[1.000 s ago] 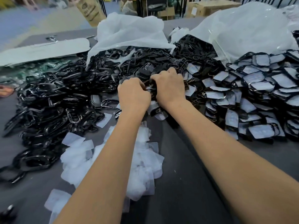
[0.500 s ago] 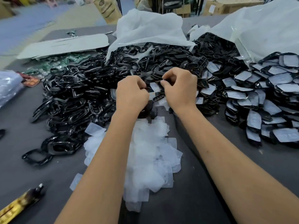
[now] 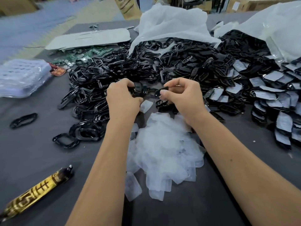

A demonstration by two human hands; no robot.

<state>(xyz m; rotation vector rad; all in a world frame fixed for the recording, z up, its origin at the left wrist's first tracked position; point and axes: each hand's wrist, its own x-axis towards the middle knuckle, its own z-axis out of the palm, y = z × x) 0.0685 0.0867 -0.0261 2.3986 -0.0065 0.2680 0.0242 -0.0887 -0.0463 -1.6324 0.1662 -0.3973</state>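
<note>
As they draw apart, left hand (image 3: 122, 101) and right hand (image 3: 182, 98) pinch black parts (image 3: 160, 92).

Dark grey table (image 3: 32, 160); cardboard boxes (image 3: 241, 4) behind; pale blue floor (image 3: 40, 18) beyond.

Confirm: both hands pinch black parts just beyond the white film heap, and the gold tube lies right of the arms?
Wrong side: the head view shows the gold tube left of the arms. The left hand and right hand do pinch black parts beyond the white film heap.
</note>
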